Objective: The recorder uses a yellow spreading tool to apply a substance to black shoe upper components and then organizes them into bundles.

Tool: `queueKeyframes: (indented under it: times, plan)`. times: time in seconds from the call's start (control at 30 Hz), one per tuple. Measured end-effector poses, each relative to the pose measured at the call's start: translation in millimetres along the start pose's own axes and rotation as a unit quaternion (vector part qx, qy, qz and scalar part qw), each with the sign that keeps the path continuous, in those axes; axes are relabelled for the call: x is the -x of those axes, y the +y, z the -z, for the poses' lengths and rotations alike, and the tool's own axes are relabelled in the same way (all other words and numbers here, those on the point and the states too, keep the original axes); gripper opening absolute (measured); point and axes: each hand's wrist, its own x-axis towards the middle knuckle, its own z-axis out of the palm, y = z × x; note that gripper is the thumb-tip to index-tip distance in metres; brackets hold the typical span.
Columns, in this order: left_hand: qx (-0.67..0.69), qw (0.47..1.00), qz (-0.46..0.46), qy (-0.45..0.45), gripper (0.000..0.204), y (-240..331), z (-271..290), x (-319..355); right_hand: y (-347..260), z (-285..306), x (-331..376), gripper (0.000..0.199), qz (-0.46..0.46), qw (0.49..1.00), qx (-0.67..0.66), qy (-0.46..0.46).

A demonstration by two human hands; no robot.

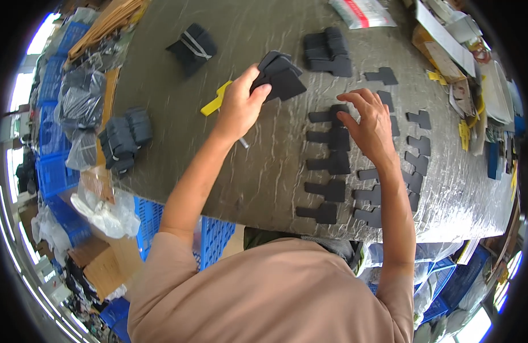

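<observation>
My left hand (241, 103) is closed on a fanned stack of black T-shaped foam pieces (281, 80), held above the table. My right hand (371, 128) is open and curved over the top of a column of similar pieces. Its thumb and forefinger are apart, beside the uppermost black piece (324, 116); whether the thumb touches it I cannot tell. Below lie several more flat pieces (335, 163) in a column, their narrow tabs pointing left. Further loose pieces (367, 196) lie partly hidden under my right forearm. Beside my left wrist lies a yellow tool (217, 98), partly covered by it.
On the dark table (258, 171) stand a strapped black bundle (192, 48), a stacked black pile (328, 51) and bundled pieces (126, 140) at the left edge. A clear plastic bag (364, 12) lies far back. Cartons and papers (447, 51) crowd the right. Blue crates (215, 237) stand below the near edge.
</observation>
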Motion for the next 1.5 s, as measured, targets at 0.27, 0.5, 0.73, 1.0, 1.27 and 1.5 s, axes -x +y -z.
queueKeyframes:
  times: [0.27,0.5,0.73,1.0,1.27,1.5]
  plan:
    - [0.02,0.964,0.129,-0.232,0.038,47,36,146,-64,0,48,0.021,0.038,0.988,-0.102,-0.106]
    - [-0.116,0.968,-0.009,-0.221,0.041,33,30,152,-89,-9,100,0.02,0.025,0.988,-0.099,-0.118]
    - [-0.074,0.987,-0.023,-0.142,0.031,20,12,125,-104,-15,105,0.017,0.001,0.989,-0.086,-0.124]
    - [-0.136,0.974,-0.052,-0.172,0.031,22,18,112,-92,-22,90,0.02,0.011,0.993,-0.09,-0.071]
    - [-0.117,0.988,-0.014,-0.098,0.036,24,18,101,-96,-37,74,0.03,0.02,0.993,-0.067,-0.095]
    - [-0.13,0.982,-0.042,-0.132,0.044,6,9,68,-98,-47,65,0.051,0.049,0.99,-0.038,-0.127]
